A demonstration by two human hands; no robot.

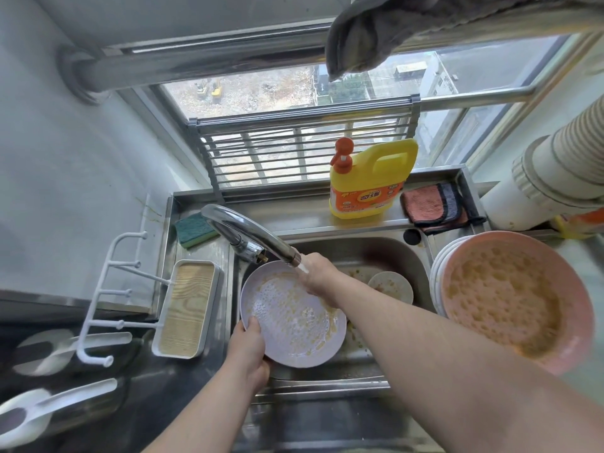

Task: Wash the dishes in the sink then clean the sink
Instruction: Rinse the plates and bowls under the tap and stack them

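Lilac plate (294, 313) with yellow smears; pink bowl (519, 302); yellow bottle (372, 181) with orange pump; green-and-yellow sponge (192, 230); pink-and-grey cloth (434, 206).

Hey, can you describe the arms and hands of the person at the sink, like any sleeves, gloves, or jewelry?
Both forearms are bare as far as the picture shows, with no sleeves in view. The left hand and the right hand wear no gloves. No watch, bracelet or ring is visible on either, though the right hand's fingers are partly blurred by running water.
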